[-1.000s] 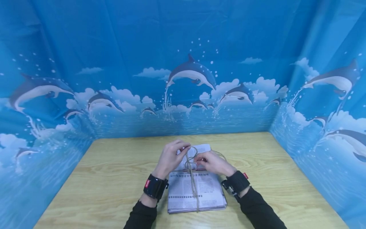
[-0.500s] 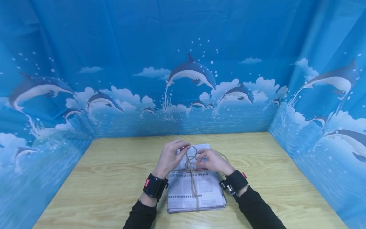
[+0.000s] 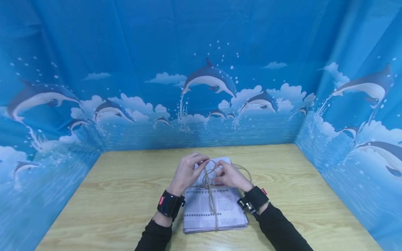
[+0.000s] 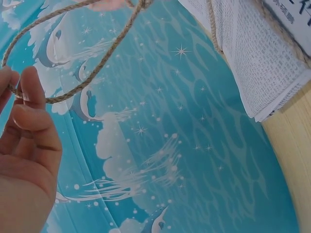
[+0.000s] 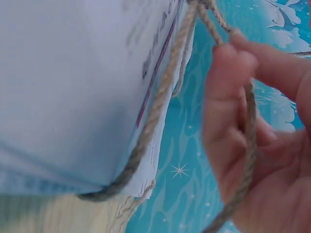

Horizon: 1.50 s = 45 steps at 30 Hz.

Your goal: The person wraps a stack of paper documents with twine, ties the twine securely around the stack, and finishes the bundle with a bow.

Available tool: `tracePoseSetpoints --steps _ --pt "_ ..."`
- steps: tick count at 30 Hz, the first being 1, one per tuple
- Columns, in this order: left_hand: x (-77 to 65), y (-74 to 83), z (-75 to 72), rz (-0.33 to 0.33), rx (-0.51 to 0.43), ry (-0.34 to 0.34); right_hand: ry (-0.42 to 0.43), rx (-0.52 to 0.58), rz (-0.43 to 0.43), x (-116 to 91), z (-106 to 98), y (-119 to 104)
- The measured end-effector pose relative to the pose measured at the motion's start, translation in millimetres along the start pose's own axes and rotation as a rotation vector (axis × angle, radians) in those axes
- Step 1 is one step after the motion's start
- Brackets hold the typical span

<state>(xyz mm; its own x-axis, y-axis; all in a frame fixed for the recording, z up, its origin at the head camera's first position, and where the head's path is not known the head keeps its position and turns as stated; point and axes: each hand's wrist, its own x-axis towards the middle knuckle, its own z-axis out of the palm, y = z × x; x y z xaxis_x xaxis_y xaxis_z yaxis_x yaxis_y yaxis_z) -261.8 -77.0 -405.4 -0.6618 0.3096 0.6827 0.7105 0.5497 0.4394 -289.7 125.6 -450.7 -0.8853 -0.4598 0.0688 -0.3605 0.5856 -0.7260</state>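
A stack of folded newspapers (image 3: 227,207) lies on the table, with brown twine (image 3: 211,200) running along and across its top. My left hand (image 3: 185,173) is at the stack's far left, pinching a raised loop of twine (image 4: 70,93) between thumb and fingertips. To the right of that loop, my right hand (image 3: 231,177) pinches another strand close to the crossing of the twine. In the right wrist view, the strand (image 5: 250,131) passes from the fingertips down across the palm. My right fingertips partly hide how the strands cross.
The wood-grain table (image 3: 125,195) extends on both sides of the stack. A slack length of twine (image 3: 249,173) arcs behind my right hand. Blue dolphin-print sheeting (image 3: 141,132) stands along the back and sides. Black bands (image 3: 171,205) circle both wrists.
My right fingers have loosened, shifted slightly and drawn together again beside the loop. The slack twine behind that hand bows farther right. My left hand keeps its pinch almost in place.
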Motion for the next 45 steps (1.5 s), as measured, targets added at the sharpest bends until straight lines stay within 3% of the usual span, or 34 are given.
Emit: tracePoseSetpoints --steps 4,6,10,15,18,22,25,29,32,33,35,39,42,45 --pt "0.1 0.7 0.6 0.007 -0.003 -0.006 -0.057 -0.069 -0.043 -1 3 0" --pt "-0.2 0.8 0.9 0.006 -0.003 -0.007 -0.07 -0.048 -0.051 -1 3 2" --pt "-0.5 0.4 2.0 -0.002 0.014 -0.011 -0.082 0.088 -0.002 0 1 5" --pt "-0.5 0.0 2.6 -0.065 -0.036 -0.028 -0.139 0.352 0.14 0 -5 9" --pt "-0.5 -0.3 2.3 -0.158 -0.145 -0.074 -0.149 0.476 0.203 -1 -7 9" --pt "-1.1 -0.5 1.7 -0.291 -0.337 -0.168 -0.122 0.452 0.185 -2 -7 11" --pt "-2.4 -2.4 2.0 -0.337 -0.51 -0.25 -0.107 0.426 0.156 -2 -6 13" --pt "-4.8 -8.5 5.3 -0.377 -0.733 -0.349 -0.112 0.445 0.185 -1 -5 14" --pt "-6.8 -12.6 9.3 -0.426 -0.79 -0.38 -0.106 0.415 0.212 -1 -5 15" --pt "-7.5 -13.4 10.7 -0.442 -0.784 -0.384 -0.102 0.394 0.21 -1 -5 15" --pt "-8.9 -14.6 13.4 -0.46 -0.677 -0.378 -0.089 0.353 0.183 -1 -6 17" --pt "-12.7 -15.6 19.3 -0.465 -0.33 -0.382 -0.064 0.293 0.135 -2 -5 18" --pt "-16.2 -14.2 24.5 -0.399 -0.086 -0.414 -0.078 0.322 0.154 -2 -4 16" --pt "-20.1 -11.5 30.1 -0.321 0.078 -0.441 -0.109 0.385 0.194 -2 -3 15"
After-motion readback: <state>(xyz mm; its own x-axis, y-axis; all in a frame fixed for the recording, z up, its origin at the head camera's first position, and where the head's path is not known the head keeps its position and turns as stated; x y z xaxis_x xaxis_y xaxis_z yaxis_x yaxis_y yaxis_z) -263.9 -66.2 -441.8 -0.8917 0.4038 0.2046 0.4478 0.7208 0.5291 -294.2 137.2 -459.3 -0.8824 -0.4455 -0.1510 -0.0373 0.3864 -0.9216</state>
